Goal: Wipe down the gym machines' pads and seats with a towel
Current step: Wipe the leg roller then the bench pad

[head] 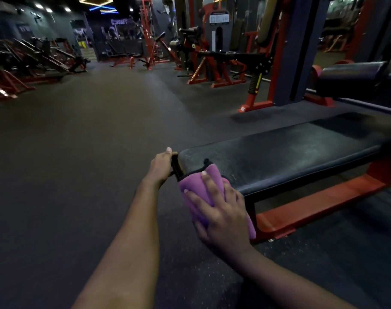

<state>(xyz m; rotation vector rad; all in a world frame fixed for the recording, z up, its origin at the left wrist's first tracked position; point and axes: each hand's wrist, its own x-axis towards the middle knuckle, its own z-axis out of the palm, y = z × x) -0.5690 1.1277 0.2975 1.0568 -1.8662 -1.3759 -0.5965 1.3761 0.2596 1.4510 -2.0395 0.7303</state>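
Lower centre of the frame: right grip (216, 210) lies flat on the purple towel (194, 181), fingers spread and fairly straight, pressing it down, not curled round it; we can't tell where the thumb sits, it's partly hidden along the towel's lower edge; towel is bunched over the near-left corner of the black flat pad (279, 152) and hangs down the pad's near side toward the bottom of the frame; left grip (162, 163) is just left of the towel, at the very end of the pad, fingers wrapped round a black end bracket (175, 168), thumb up on top; so left is gripping the bracket and right is open-handed on the towel; both forearms are bare and come in from the bottom edge; the pad runs from centre to the right edge, its surface dull and speckled with a faint sheen; it sits on a red frame (323, 197) that reaches the dark rubber floor (78, 152); right of centre, further back, we see a black roller pad (352, 72) on another machine; upper centre has a red-and-black machine (212, 61) with a white chart on its tower; upper left shows a row of red-framed machines (34, 61), blurred; neon ceiling lights (98, 5) glow along the top edge.
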